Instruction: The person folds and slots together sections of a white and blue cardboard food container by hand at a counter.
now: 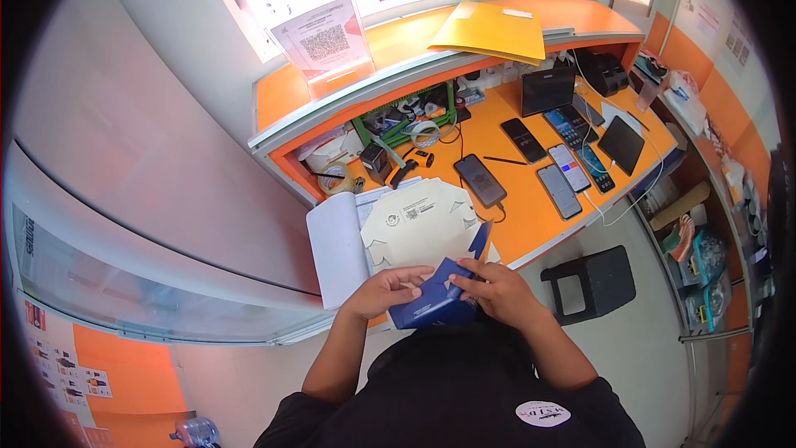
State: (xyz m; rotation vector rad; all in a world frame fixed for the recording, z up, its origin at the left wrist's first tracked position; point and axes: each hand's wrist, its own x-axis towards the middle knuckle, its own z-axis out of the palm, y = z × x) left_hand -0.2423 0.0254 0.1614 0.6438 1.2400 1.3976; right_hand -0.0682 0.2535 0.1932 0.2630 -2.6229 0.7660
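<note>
Close to my body, both hands are on a blue cardboard carton (433,305) with small pale print. My left hand (387,290) grips its left side, thumb and fingers closed at the edge. The fingers of my right hand (497,289) pinch a raised blue flap at the upper right. Just beyond lies a cream cardboard sheet (427,228) with notched edges and small dark printing. A blue panel stands along its right side; whether the sheet and carton are one piece I cannot tell. Under the sheet's left side is an open notebook (336,253).
Several phones, one a dark phone (480,181), lie on the orange desk (531,245) with cables. Behind the sheet are a barcode scanner (408,169), tape rolls (335,177) and a green basket (452,104). A black stool (609,274) stands right; a yellow folder (489,29) lies on the upper ledge.
</note>
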